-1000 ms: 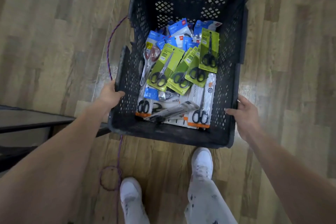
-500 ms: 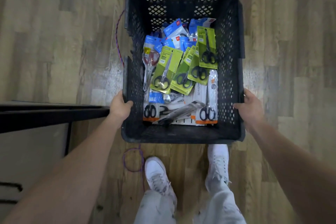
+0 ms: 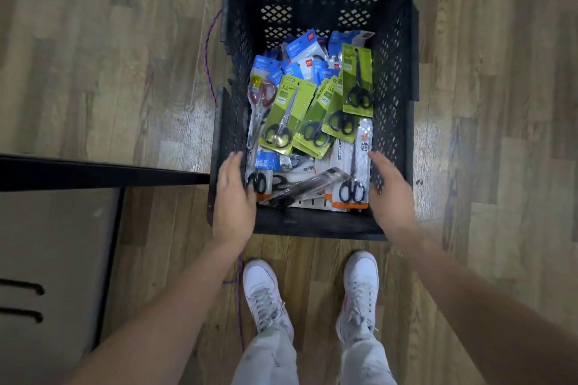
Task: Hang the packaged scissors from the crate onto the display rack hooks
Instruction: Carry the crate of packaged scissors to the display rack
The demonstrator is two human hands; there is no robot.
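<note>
A black plastic crate (image 3: 316,223) stands on the wooden floor in front of my feet. It holds several packaged scissors: green-carded packs (image 3: 286,117), blue-topped packs (image 3: 300,51) at the back, and white and orange packs (image 3: 353,178) at the near end. My left hand (image 3: 233,200) reaches over the crate's near left corner with straight fingers, its fingertips at a white pack. My right hand (image 3: 389,191) is inside the crate at the near right, fingers relaxed, beside the white packs. Neither hand holds anything. No rack hooks show clearly.
A black metal frame (image 3: 103,173) with a grey panel (image 3: 56,247) and two dark hooks stands at the left, touching the crate's left side. A purple cord (image 3: 210,50) runs on the floor beside and under the crate. My white shoes (image 3: 266,297) are just behind the crate.
Both hands have let go of the crate's outer side walls and moved inward over its near end. The crate now rests closer in view, with my feet right behind it.
</note>
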